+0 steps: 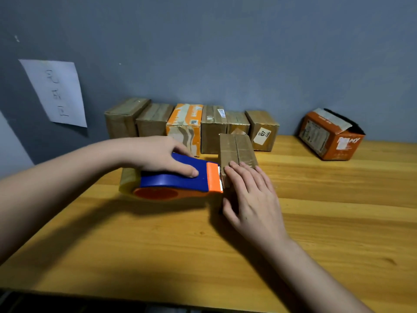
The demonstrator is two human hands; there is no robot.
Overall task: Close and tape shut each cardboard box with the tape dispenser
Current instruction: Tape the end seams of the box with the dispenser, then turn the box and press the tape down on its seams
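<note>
A small brown cardboard box (238, 150) stands at the table's middle with its flaps closed. My right hand (250, 190) lies over its near end, fingers flat on top and thumb down the near side. A blue and orange tape dispenser (178, 180) with a roll of brown tape lies just left of the box, its toothed blade against the box's left edge. My left hand (164, 155) grips the dispenser's blue body from above.
Several closed boxes (189, 125) stand in a row along the grey wall behind. An orange box (331, 136) with open flaps sits at the back right. A paper sheet (56, 92) hangs on the wall at left. The wooden table (338, 211) stretches right and forward.
</note>
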